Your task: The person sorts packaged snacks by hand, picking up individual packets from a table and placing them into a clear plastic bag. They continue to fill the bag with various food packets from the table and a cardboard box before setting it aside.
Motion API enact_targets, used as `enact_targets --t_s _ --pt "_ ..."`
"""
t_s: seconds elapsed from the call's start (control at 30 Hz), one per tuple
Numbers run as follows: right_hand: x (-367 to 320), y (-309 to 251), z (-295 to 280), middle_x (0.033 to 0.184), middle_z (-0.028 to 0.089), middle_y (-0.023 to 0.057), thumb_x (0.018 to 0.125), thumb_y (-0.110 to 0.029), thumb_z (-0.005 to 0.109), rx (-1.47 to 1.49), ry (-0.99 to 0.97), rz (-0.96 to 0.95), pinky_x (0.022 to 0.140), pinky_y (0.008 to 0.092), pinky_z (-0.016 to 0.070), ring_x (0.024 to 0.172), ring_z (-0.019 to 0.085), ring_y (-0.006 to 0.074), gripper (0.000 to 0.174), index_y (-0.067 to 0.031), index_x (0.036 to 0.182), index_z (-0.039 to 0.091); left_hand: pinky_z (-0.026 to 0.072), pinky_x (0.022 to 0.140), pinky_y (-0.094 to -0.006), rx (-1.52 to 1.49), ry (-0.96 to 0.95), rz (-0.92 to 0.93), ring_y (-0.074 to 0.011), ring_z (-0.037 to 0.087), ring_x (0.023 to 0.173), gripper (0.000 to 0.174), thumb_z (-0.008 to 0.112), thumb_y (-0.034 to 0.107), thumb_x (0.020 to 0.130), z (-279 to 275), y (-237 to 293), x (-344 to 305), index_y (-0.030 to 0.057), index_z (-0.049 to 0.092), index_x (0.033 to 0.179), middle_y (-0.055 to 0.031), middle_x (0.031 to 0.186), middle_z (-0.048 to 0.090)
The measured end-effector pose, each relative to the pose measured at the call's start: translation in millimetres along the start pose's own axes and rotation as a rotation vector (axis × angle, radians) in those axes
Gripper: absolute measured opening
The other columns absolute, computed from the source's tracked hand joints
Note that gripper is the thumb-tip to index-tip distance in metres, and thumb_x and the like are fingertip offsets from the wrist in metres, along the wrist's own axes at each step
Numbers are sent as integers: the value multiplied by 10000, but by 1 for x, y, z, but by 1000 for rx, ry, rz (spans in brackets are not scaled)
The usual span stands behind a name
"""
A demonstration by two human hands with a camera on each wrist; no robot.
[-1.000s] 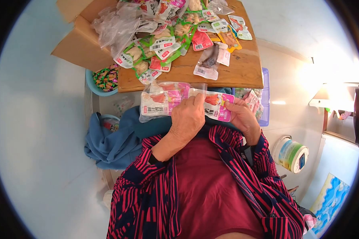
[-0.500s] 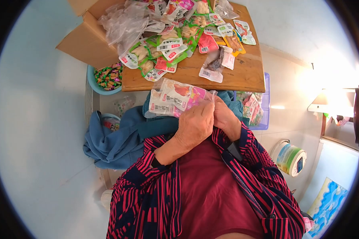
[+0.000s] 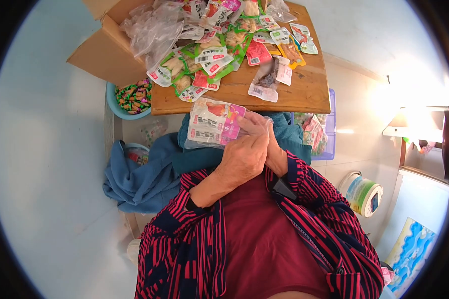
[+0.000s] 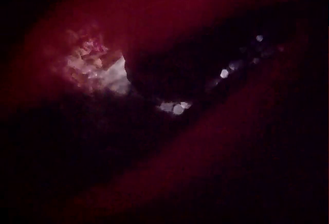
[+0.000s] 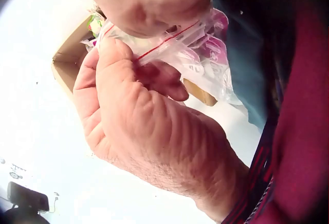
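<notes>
Seemingly a room at home: wooden table [image 3: 304,84], blue basin [image 3: 112,102], draped clothing [image 3: 139,182], bucket [image 3: 356,193]

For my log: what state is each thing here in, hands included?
clear bag: holds pink-and-white packets; sealed or not, unclear
left hand: grips the bag's edge
right hand: pinches the bag's edge
cardboard box: flaps open
wooden table: strewn with assorted packets
blue basin: holds wrapped pieces
striped jacket: open in front
blue cloth: rumpled
</notes>
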State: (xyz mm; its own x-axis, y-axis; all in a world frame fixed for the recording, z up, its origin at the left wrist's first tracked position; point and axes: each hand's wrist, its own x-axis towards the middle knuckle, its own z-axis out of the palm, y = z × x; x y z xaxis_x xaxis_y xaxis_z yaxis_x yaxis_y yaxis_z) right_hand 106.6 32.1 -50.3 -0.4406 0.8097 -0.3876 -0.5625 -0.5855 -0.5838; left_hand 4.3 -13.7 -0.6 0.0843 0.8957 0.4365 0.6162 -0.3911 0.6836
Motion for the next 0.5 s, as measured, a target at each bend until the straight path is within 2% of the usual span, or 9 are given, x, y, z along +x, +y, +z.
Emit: enact_targets --t_s 0.13,0.2,0.23,0.3,0.33,0.4,0.43,0.47,0.5 --pt "0 -4 0 1094 685 62 1037 -302 553 64 147 -12 797 319 546 915 656 165 403 10 1291 582 498 553 -401 -1 20 -20 -287 637 638 118 675 -1 822 -2 4 1 34 599 905 -112 714 613" --pt "2 -20 4 991 691 48 1003 -233 621 -281 -43 3 724 283 525 842 638 123 307 17 1179 656 504 560 -401 -6 6 -50 -289 640 640 126 677 3 827 0 3 1 36 608 926 -108 717 616" --pt "1 -21 -2 991 691 48 1003 -233 621 -282 -43 2 724 283 525 842 638 123 307 17 1179 656 504 560 -401 -6 6 -48 -289 640 640 126 677 3 827 0 3 1 36 608 926 -108 717 616" --pt "-4 -25 -18 937 687 44 994 -233 634 -620 103 42 677 266 514 803 622 94 268 9 1092 697 506 563 -403 -12 25 -46 -290 640 640 132 683 11 828 2 2 0 39 606 931 -105 717 616" --pt "-6 -30 -23 937 687 44 994 -233 634 -620 103 42 677 266 514 803 622 94 268 9 1092 697 506 563 -403 -12 25 -46 -290 640 640 132 683 11 828 2 1 0 39 606 931 -105 717 616" --pt "-13 -44 -29 905 694 50 957 -222 686 -894 269 28 610 280 497 741 607 79 233 0 1023 714 505 562 -403 17 -14 -50 -289 641 644 151 692 25 825 3 1 -1 41 604 948 -104 721 620" --pt "-9 -44 -40 861 690 73 913 -219 735 -1048 348 -4 566 311 487 698 611 108 253 -7 1044 691 505 562 -403 15 -16 -50 -289 641 644 151 692 25 825 2 1 -1 41 604 948 -104 721 620" --pt "-9 -46 -45 861 690 73 913 -219 735 -1046 354 -3 566 311 487 698 611 108 253 -7 1044 691 505 562 -405 10 -52 -58 -289 643 649 174 701 33 821 1 2 -1 41 600 963 -107 726 621" --pt "-10 -50 -43 871 682 92 887 -216 754 -1240 372 -215 599 315 499 724 629 137 286 -10 1067 673 504 562 -408 5 -87 -65 -290 645 655 198 710 41 817 0 3 0 42 595 978 -109 731 623"
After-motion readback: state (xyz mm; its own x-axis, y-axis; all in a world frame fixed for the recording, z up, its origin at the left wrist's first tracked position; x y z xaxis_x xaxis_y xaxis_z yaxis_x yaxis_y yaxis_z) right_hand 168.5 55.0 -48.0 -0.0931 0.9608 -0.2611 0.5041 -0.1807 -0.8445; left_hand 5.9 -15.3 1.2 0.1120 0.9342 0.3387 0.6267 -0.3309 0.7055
